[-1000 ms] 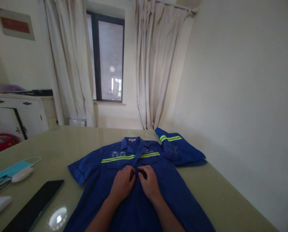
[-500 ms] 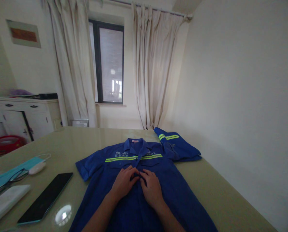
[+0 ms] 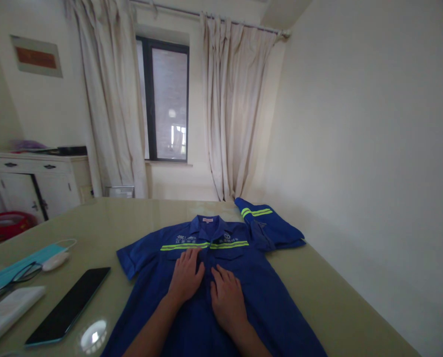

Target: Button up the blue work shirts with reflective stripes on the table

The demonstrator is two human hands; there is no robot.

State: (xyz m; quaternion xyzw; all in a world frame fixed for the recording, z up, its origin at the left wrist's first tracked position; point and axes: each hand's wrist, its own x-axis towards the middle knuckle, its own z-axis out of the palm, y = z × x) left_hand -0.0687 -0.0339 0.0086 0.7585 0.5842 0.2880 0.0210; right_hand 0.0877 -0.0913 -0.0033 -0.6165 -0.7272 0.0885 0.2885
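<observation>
A blue short-sleeved work shirt point(image 3: 277, 297) lies spread face up on the table, its collar toward the far side and a yellow-green reflective stripe across the chest. My left hand point(image 3: 186, 275) rests on the shirt left of the front placket, fingers stretched out up to the stripe. On the other side of the placket, my right hand point(image 3: 227, 295) lies with its fingers extended on the cloth, lower than the left. Neither hand grips anything. The lower part of the shirt runs out of view beneath my forearms.
Folded blue clothing with reflective stripes point(image 3: 277, 230) lies beyond the shirt's right shoulder. To the left are a black phone point(image 3: 71, 303), a white box-like object point(image 3: 11, 312), glasses point(image 3: 24, 273), a white mouse-shaped item point(image 3: 55, 261) and a light-blue face mask point(image 3: 23, 265). A wall borders the table's right side.
My hands were close together at the placket with fingertips pinched near each other. They have moved apart and flattened, the left reaching up toward the stripe and the right sitting slightly lower.
</observation>
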